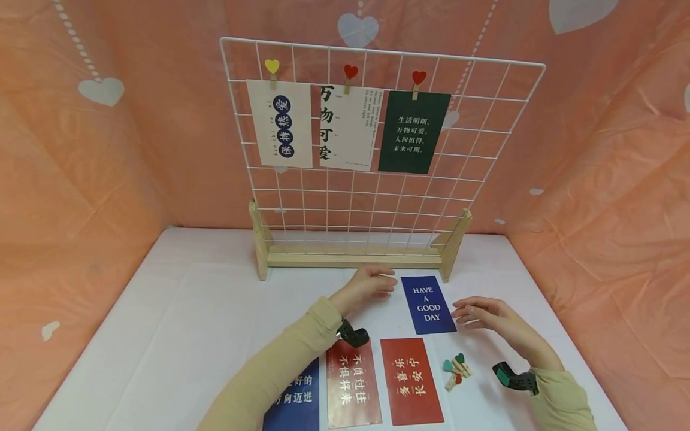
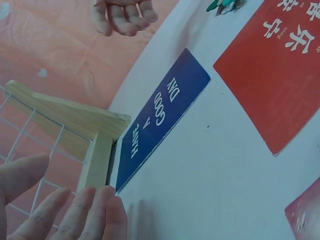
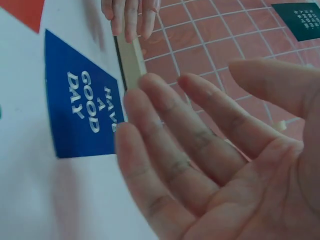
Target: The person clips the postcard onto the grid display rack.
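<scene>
A blue card (image 1: 428, 305) printed "HAVE A GOOD DAY" lies on the white table between my two hands. Just left of its upper part, my left hand (image 1: 369, 283) hovers with fingers loosely extended and nothing in them. My right hand (image 1: 493, 317) is at the card's right side, its fingers relaxed and holding nothing. In the right wrist view, the palm and slightly bent fingers (image 3: 170, 145) show, apart from the blue card (image 3: 82, 105). The left wrist view shows the same card (image 2: 160, 117) beyond the left fingertips (image 2: 107, 200).
A white wire grid (image 1: 372, 203) on a wooden stand (image 1: 356, 261) carries three cards under heart clips. Nearer me lie a red card (image 1: 412, 381), a second red card (image 1: 353, 383), a partly covered blue card (image 1: 293, 401) and several heart clips (image 1: 457, 370).
</scene>
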A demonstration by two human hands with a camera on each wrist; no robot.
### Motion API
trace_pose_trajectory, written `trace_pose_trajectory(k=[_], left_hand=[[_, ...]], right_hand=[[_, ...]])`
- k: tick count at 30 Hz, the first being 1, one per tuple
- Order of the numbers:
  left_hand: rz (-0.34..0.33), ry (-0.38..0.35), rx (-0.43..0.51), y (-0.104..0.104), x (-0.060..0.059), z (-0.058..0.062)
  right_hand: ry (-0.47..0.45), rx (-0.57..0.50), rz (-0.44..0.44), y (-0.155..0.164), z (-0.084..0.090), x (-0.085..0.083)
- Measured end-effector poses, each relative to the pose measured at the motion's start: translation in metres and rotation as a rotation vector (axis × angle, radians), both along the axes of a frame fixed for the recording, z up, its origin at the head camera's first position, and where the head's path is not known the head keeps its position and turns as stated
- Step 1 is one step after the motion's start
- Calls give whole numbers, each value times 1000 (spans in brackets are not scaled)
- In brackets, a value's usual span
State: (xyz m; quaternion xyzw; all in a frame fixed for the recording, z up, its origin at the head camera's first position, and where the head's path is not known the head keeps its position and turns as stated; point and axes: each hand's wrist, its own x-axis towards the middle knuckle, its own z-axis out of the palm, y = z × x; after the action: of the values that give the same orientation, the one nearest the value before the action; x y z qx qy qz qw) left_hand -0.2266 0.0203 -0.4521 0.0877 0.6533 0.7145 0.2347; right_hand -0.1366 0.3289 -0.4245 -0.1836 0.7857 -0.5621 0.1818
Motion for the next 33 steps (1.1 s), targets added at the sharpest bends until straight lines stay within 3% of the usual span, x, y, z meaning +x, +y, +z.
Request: trace_pose_trajectory(k=[11,16,23,33], left_hand=[[26,-43,-2,12,-4,-13],[65,-80,-14,20,-8,-18],[72,-78,-68,26,-9,-17],[94,-121,-52,35,-13,-23]], right_hand=[[-218,51,80,7,-18,8],[-233,10,141,8,-25,11],[-250,8,146,7,-29,12],[-281,16,160,7,-32,15]])
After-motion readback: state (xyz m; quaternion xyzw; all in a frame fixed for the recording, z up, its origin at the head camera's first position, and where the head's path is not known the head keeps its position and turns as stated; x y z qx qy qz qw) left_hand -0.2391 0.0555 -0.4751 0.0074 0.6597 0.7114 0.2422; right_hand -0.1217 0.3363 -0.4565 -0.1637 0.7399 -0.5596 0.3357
